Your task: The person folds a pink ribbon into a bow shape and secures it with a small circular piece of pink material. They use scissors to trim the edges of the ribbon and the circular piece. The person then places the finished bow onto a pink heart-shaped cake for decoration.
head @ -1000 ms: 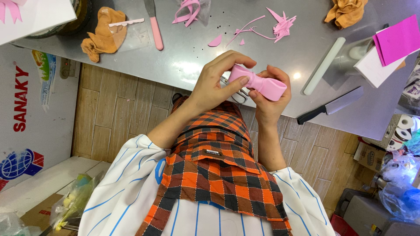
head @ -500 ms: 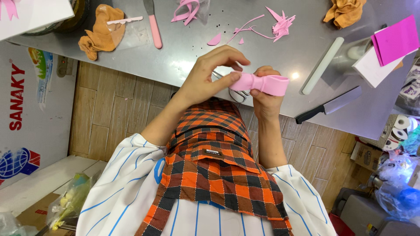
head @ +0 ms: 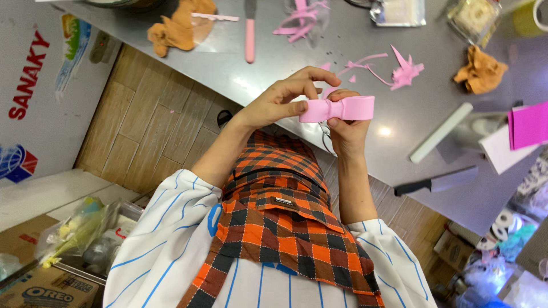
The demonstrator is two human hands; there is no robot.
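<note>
A pink strip pinched into a bow shape [head: 342, 108] is held up over the edge of the grey table [head: 411, 114]. My left hand [head: 282, 102] reaches in from the left, thumb and fingers pinching the bow's left loop. Under the bow's narrow middle is my right hand [head: 345, 130], gripping it from below with the fingers wrapped around the waist. The bow's right loop sticks out free to the right. An orange checked apron over a striped shirt fills the lower part of the view.
On the table lie a black-handled knife [head: 438, 182], a white rolling pin [head: 440, 133], pink scraps [head: 402, 71], brown lumps [head: 482, 71], a pink-handled tool [head: 250, 34] and pink sheets [head: 528, 124]. Cardboard boxes and bags [head: 74, 234] sit on the floor at left.
The bow has been turned to lie level, and my left fingers have shifted onto its left loop. My right hand keeps its grip on the middle.
</note>
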